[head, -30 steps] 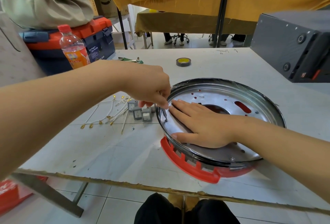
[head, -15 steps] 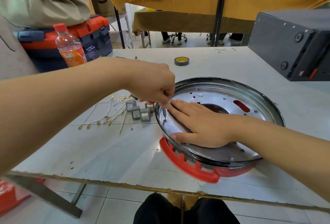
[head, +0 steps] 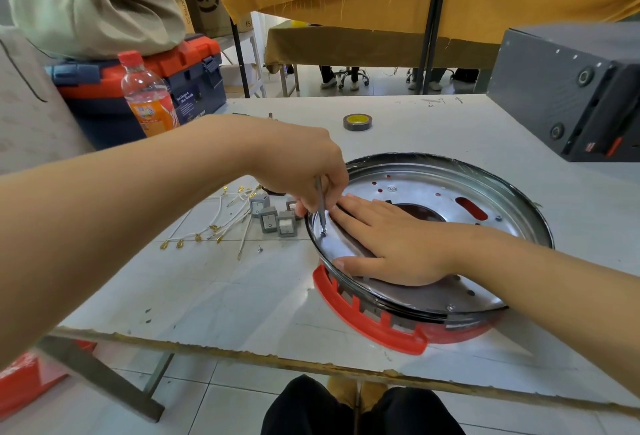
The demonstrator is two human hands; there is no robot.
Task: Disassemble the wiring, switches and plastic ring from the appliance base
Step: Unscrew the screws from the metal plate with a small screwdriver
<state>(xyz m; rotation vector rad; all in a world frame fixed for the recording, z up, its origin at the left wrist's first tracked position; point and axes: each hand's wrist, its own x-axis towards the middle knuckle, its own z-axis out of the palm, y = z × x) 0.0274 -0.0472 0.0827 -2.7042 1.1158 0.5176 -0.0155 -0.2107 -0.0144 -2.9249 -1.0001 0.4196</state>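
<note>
At nine o'clock of the table stood an orange drink bottle before a blue and orange toolbox. Toward the middle lay loose white wires with brass terminals, and just beside them four grey rocker switches. The left hand curled its fingers round a thin screwdriver, held almost upright with its tip on a screw at the nine o'clock edge of the appliance base. The right hand lay flat, fingers straight, pressing on the metal plate. A red plastic ring showed under the base at six o'clock. A tape roll sat at twelve o'clock, a dark box at two.
</note>
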